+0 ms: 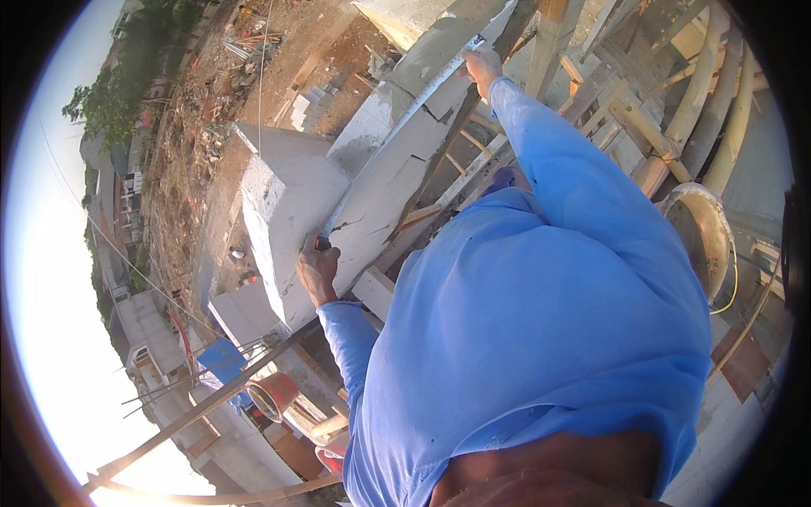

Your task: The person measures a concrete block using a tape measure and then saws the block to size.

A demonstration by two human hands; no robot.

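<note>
A long, thin, pale strip (405, 118) lies along the top of a grey block wall (384, 182), slanting from near my left hand up to my right. My right hand (482, 69) is closed around its far end, where a bluish, dark-marked piece shows. At the near end, my left hand (318, 269) is closed on a small dark thing (323, 243) that meets the strip; its exact kind is unclear. Just left of my left hand stands a pale, rough-edged block column (279, 211). Blue sleeves cover both my arms.
Wooden props and bamboo poles (733, 110) crowd the right, near a mortar-stained bucket (697, 232). At lower left are a red bucket (272, 395), a blue container (221, 361) and a long pole (203, 407). Stacked pale blocks (311, 106) sit on the dirt ground below, beyond the wall. A string (263, 59) hangs over the column.
</note>
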